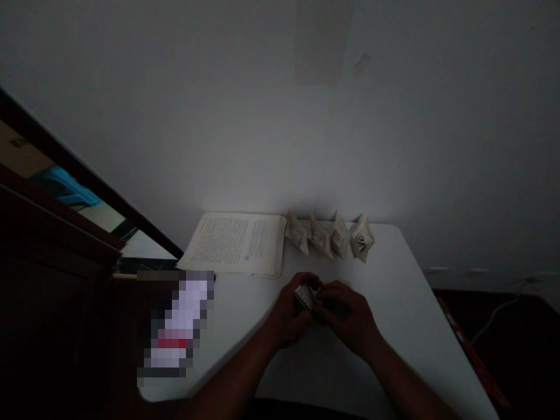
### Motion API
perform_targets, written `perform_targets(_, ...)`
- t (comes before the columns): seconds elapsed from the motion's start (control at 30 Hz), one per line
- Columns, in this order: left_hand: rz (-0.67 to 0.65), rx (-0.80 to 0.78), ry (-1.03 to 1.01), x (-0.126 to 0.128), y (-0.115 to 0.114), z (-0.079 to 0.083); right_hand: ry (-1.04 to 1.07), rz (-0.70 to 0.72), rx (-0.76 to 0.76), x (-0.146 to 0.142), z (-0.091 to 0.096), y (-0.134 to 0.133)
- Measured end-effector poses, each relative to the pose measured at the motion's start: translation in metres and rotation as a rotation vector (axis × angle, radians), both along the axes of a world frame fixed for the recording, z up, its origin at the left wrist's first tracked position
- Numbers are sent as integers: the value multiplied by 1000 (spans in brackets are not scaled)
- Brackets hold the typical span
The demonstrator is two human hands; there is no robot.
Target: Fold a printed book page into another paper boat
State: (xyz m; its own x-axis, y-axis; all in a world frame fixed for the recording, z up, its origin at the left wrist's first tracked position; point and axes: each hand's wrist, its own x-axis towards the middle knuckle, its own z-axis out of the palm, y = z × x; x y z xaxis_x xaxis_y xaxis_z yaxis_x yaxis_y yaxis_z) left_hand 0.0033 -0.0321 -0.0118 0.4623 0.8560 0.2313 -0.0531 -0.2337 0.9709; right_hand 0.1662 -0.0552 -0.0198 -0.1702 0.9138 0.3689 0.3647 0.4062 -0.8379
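Between my two hands, above the near middle of the white table [236, 326], is a small piece of folded printed paper [305, 296]. My left hand [292, 312] is closed round its left side. The fingers of my right hand [343, 309] pinch its right edge, and they hide part of the folds. Just beyond my hands stands a row of several folded paper boats, from the leftmost paper boat [297, 234] to the rightmost paper boat [363, 240]. They are made of printed paper too.
A stack of printed pages [231, 242] lies at the table's back left. In front of it, along the left edge, is a pixelated object [184, 321]. A pale wall [245, 116] rises behind the table. On the right, a cable [494, 318] hangs beyond the edge.
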Motion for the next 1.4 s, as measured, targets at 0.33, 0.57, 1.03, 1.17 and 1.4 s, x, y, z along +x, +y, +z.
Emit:
perform_targets(0.33, -28, -81, -89, 2, 1, -2, -41, 28, 172, -1, 3, -2)
perform_targets(0.57, -20, -40, 0, 1, 0, 1, -193, 15, 334, 1, -5, -4)
perform_targets(1.03, 204, 66, 192, -7, 1, -8, -171, -67, 116, 2, -3, -5)
perform_targets(1.17, 205, -76, 24, -8, 4, -7, 207, -139, -240, 9, -1, -2)
perform_targets(1.4, 240, -102, -29, -4, 5, 0, 714, -7, -537, 8, -14, 2)
